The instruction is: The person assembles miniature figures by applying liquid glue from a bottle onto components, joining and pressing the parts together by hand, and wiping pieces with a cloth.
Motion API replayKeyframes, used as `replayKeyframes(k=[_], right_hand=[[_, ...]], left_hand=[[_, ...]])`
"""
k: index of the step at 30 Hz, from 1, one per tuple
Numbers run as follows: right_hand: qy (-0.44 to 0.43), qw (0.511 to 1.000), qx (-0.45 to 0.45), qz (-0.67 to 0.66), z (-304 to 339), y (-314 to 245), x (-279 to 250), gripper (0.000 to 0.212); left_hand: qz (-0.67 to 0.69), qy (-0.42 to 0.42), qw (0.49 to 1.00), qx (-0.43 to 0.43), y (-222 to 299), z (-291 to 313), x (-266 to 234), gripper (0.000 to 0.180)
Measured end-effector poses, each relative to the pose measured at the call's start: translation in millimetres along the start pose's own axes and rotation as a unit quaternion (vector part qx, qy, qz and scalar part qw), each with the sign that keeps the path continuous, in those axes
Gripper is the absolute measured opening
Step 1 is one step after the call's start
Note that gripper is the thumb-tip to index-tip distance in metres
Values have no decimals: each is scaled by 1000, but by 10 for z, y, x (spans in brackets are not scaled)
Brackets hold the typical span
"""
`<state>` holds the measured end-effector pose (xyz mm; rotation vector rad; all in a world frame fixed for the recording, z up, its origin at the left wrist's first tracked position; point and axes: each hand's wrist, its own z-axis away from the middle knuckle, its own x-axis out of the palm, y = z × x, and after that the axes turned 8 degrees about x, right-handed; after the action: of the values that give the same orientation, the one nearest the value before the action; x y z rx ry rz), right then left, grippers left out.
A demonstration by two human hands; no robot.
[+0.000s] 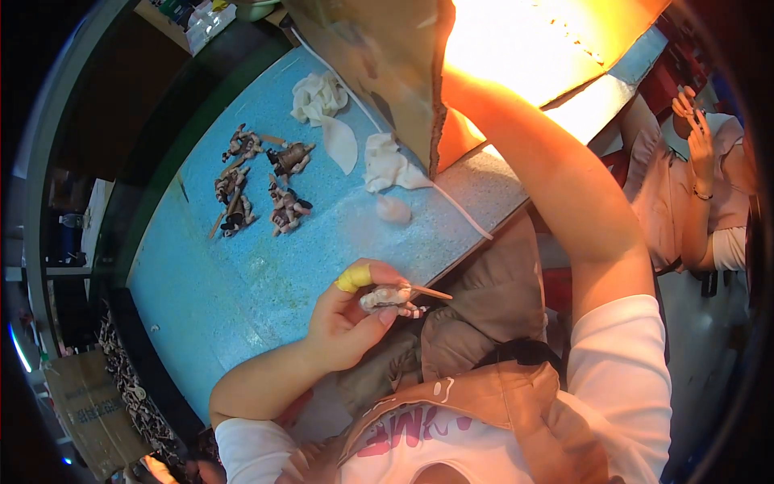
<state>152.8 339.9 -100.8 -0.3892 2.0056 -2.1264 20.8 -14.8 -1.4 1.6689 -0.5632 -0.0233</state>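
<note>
A small pale figurine (380, 298) with dark and orange-brown parts is pinched between the thumb and fingers of my left hand (351, 315). A thin brown stick-like piece (431, 292) juts out from it to the right. Yellow tape (353, 279) wraps one finger of this hand. My right forearm (556, 177) reaches up into the brightly lit cardboard box, where the brown cardboard flap (395, 73) hides the hand. On the blue table (266, 274), several similar painted figurines (286, 206) lie in a group, beyond my left hand.
Crumpled white cloths (318, 98) and a pinkish-white lump (393, 210) lie by the box. A white cord (459, 211) runs along the table toward its edge. Many small parts fill a dark tray (133, 387) at lower left, beside another cardboard box (93, 407). A co-worker (693, 177) sits at right.
</note>
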Motion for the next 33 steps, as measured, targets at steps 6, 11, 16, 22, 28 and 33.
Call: replayKeyframes(k=[6, 11, 16, 22, 28, 33], right_hand=[[58, 846, -279, 450, 968, -365, -442, 27], [84, 967, -126, 206, 2162, -937, -365, 21], [132, 986, -83, 54, 3179, -1037, 130, 18], [59, 957, -259, 114, 3262, -937, 520, 18], [33, 908, -294, 299, 3317, -1010, 575, 22], [41, 889, -313, 333, 3272, -1038, 550, 25]], left_hand=[[20, -35, 999, 13, -4, 20, 58, 34], [64, 33, 997, -11, 9, 59, 39, 36], [104, 57, 993, -12, -14, -8, 72, 35], [-102, 12, 993, -61, 45, 11, 30, 31], [-61, 48, 994, -71, 56, 21, 61, 30], [-78, 46, 993, -75, 90, 26, 45, 29]])
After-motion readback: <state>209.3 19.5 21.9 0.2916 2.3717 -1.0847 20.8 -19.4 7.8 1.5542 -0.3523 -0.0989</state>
